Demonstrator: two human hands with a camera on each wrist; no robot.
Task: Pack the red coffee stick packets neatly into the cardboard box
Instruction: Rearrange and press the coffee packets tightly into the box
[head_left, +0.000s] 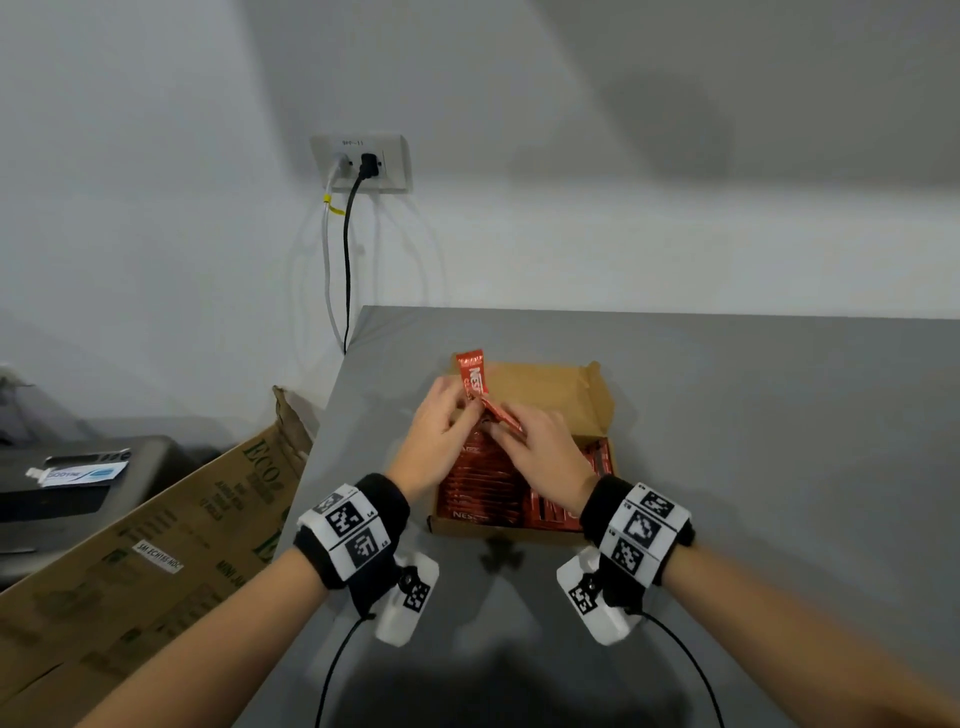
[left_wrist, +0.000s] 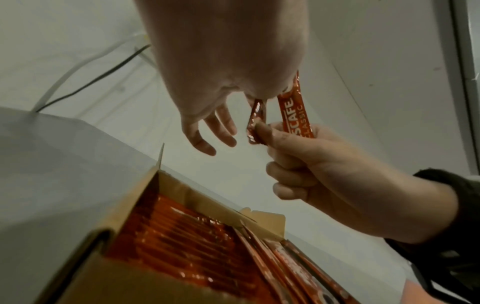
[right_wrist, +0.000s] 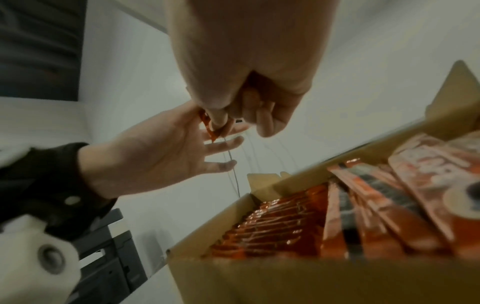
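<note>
An open cardboard box (head_left: 498, 532) sits on the grey table, its flap (head_left: 550, 389) raised at the back. Rows of red coffee packets (head_left: 478, 483) fill it, seen close in the wrist views (left_wrist: 182, 236) (right_wrist: 280, 222). Both hands hover over the box's far half. My right hand (head_left: 506, 431) (left_wrist: 298, 164) grips a few red packets (left_wrist: 296, 115), one standing up (head_left: 475, 374). My left hand (head_left: 467, 410) (left_wrist: 249, 92) pinches the top of one of them (left_wrist: 255, 119); its other fingers (right_wrist: 223, 144) spread loosely. The right thumb (right_wrist: 218, 121) presses on that packet (right_wrist: 211, 131).
A large printed carton (head_left: 156, 545) leans against the table's left edge. Beyond it stands a dark machine (head_left: 78, 483) with a tube lying on top. A wall socket (head_left: 361, 163) with two cables is behind the table's corner. Bare grey tabletop (head_left: 779, 467) stretches right of the box.
</note>
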